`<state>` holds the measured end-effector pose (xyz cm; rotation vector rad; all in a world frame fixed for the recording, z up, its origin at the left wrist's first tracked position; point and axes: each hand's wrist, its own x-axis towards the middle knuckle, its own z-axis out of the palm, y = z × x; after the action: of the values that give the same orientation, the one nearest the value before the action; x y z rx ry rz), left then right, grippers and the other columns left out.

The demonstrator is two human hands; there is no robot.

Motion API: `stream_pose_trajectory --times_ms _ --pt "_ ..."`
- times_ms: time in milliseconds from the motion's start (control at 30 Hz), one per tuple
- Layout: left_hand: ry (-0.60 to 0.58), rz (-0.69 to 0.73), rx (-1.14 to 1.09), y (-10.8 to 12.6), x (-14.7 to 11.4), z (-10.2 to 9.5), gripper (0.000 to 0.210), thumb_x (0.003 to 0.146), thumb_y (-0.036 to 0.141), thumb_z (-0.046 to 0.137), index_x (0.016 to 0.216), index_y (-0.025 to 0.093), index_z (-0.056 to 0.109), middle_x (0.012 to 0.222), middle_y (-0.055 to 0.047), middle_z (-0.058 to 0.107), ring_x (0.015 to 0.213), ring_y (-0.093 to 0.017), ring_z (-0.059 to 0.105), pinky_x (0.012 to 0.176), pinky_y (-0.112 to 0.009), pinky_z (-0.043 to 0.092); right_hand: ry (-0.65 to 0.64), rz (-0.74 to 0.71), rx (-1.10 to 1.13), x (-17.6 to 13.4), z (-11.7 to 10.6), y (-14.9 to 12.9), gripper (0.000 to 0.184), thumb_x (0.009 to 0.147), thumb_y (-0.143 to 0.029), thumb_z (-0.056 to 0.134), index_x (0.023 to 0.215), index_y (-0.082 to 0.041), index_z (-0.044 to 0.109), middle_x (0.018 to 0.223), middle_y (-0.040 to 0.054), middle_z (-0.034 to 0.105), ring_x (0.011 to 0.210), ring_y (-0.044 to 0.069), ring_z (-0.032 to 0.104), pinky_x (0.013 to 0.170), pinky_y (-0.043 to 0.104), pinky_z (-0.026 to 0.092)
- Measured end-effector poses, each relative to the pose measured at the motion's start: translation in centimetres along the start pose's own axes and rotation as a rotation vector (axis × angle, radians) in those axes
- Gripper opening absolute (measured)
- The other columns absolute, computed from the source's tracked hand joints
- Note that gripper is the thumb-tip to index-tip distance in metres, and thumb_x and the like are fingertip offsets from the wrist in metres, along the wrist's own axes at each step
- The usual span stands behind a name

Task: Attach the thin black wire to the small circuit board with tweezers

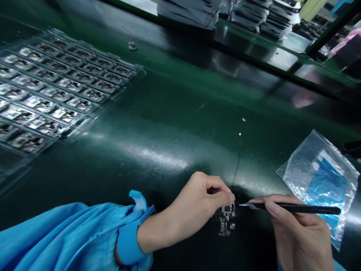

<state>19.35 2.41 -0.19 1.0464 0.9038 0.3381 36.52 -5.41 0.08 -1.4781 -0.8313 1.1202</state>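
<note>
Dark green and glossy, the counter [175, 124] carries everything visible from my head camera. Nearest to me, my left hand [194, 205], with a blue sleeve [70, 237] behind it, has its fingers [225, 194] pinched on the upper edge of a small circuit board [225, 220] lying flat on the counter. My right hand [299, 233] grasps black tweezers [293, 208] pen-style; the tip sits just beside the board's upper right corner, and I cannot tell whether it touches. A thin black wire [237, 165] runs from the board area away from me toward a small bright speck. I judge the step in hand to be fine work on the board at the wire's end; the next move calls for the left hand to keep the board steady while the tweezer tip is placed precisely. Right of the hands lies a clear plastic bag [318, 177] with blue contents. Farther left, a clear tray [56, 86] holds rows of similar boards. Farthest back, stacked trays [254, 13] stand along the counter's rear edge.
</note>
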Motion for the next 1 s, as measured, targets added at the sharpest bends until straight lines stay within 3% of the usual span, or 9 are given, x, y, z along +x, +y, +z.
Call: stream_pose_trajectory --times_ms 233,433,667,867,1000 --pt "0.009 0.034 0.005 -0.2 -0.2 0.2 0.022 0.076 0.016 0.055 0.055 0.013 0.060 0.059 0.004 0.050 0.055 -0.007 0.042 0.054 -0.020 0.033 0.030 0.023 0.004 0.0 0.2 0.1 0.003 0.071 -0.019 0.073 0.070 -0.021 0.075 0.071 0.0056 0.072 0.069 0.021 0.069 0.065 0.023 0.057" --pt "0.003 0.054 0.012 -0.4 -0.1 0.3 0.021 0.076 0.016 0.054 0.056 0.013 0.061 0.062 0.003 0.052 0.058 -0.008 0.045 0.056 -0.021 0.034 0.128 -0.068 -0.111 0.1 0.9 -0.1 0.010 0.067 -0.028 0.074 0.066 -0.019 0.075 0.062 0.0079 0.069 0.062 0.028 0.067 0.055 0.037 0.058" --pt "0.000 0.062 0.007 -0.3 -0.1 0.2 0.022 0.077 0.018 0.054 0.056 0.013 0.061 0.063 0.003 0.052 0.059 -0.009 0.046 0.056 -0.021 0.034 0.129 -0.078 -0.116 0.4 1.1 -0.4 0.011 0.068 -0.030 0.072 0.067 -0.019 0.075 0.060 0.0078 0.069 0.062 0.029 0.067 0.055 0.039 0.058" --pt "0.006 0.076 0.033 -0.4 -0.2 0.3 0.022 0.077 0.015 0.053 0.058 0.013 0.062 0.063 0.003 0.053 0.059 -0.008 0.046 0.056 -0.020 0.035 0.012 0.050 0.009 0.0 0.2 0.1 0.003 0.070 -0.020 0.073 0.070 -0.020 0.076 0.071 0.0064 0.072 0.069 0.022 0.069 0.065 0.025 0.057" --pt "0.005 0.079 0.042 -0.4 -0.1 0.3 0.022 0.078 0.015 0.054 0.059 0.013 0.063 0.063 0.004 0.053 0.059 -0.007 0.046 0.056 -0.019 0.035 0.010 0.081 0.044 -0.1 0.1 0.2 0.003 0.070 -0.022 0.074 0.070 -0.019 0.076 0.070 0.0069 0.072 0.068 0.020 0.068 0.065 0.019 0.055"
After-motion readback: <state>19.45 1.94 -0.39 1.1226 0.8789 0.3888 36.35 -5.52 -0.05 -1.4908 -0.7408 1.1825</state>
